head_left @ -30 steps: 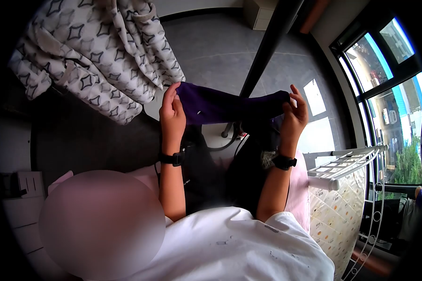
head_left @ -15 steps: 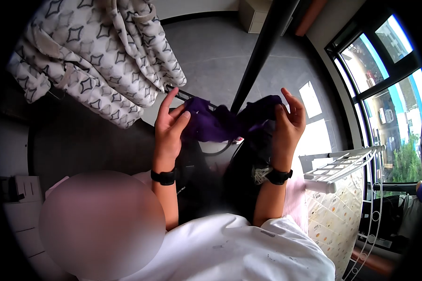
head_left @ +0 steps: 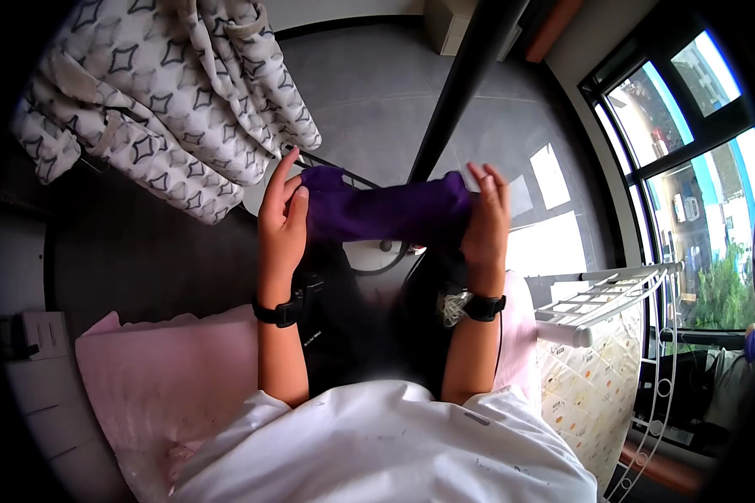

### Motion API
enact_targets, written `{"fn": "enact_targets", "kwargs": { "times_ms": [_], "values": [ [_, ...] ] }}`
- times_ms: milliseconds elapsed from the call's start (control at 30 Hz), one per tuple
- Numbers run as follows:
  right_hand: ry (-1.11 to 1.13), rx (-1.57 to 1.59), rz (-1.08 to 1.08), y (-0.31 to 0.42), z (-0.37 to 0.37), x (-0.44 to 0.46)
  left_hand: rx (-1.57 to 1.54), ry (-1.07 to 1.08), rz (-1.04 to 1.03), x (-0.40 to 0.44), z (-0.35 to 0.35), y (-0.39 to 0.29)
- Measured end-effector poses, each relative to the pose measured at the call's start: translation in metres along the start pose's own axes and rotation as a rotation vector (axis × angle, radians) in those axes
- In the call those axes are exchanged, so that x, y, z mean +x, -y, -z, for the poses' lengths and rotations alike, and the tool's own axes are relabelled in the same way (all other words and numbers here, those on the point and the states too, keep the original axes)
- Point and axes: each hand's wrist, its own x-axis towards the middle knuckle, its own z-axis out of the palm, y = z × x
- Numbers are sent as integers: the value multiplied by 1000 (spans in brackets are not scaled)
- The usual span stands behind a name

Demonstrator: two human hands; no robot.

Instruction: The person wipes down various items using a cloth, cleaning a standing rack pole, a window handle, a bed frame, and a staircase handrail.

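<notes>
A dark purple piece of cloth (head_left: 386, 210) is stretched sideways between my two hands, above my lap. My left hand (head_left: 282, 220) grips its left end, with the thumb against the fabric and one finger pointing up. At the opposite end, my right hand (head_left: 487, 220) holds the cloth, its fingertips standing above the edge. The cloth is folded or doubled, so its exact kind cannot be made out. Each wrist wears a black band. Beside my right wrist lies a pale, stringy bundle (head_left: 455, 308).
A white plush garment with grey star shapes (head_left: 155, 109) hangs at upper left. A black pole (head_left: 445, 134) slants ahead of my hands. Pink bedding (head_left: 176, 369) lies around me. To the right are a white metal bed rail (head_left: 596, 306) and windows (head_left: 696, 184).
The cloth was bunched and sagging; now it is pulled flatter and straighter. Both hands have shifted left. The blurred round shape at lower left is gone, showing the pink bedding.
</notes>
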Motion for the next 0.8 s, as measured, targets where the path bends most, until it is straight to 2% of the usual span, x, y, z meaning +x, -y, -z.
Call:
{"fn": "enact_targets", "kwargs": {
  "times_ms": [33, 67, 100, 167, 233, 367, 433, 500, 633, 800],
  "values": [
    [80, -48, -152, -9, 0, -2, -4, -23, -11, 0, -6, -3],
    [137, 6, -179, -21, 1, -1, -71, -18, 3, -1, -10, -7],
    [121, -25, -126, -17, -10, -3, -131, -10, 12, -1, -12, -11],
    [131, 160, -27, -21, -4, 2, -188, 12, 95, -4, -10, -15],
    [140, 114, 50, -20, 8, 7, -164, -113, -14, -4, -8, -10],
    [206, 64, 154, -21, 22, 12, -333, -128, 58, 0, -1, 12],
    [134, -59, 196, -23, 18, 10, -296, -112, 42, 1, -7, 16],
    [107, -301, 317, -23, 18, 11, -113, -134, -11, 0, -11, 11],
    [40, -308, 259, -10, 16, 5, -227, -106, 3, 2, -9, -1],
    [-24, -301, 308, -4, 12, 3, -231, -129, 15, -1, -6, -13]
  ]
}}
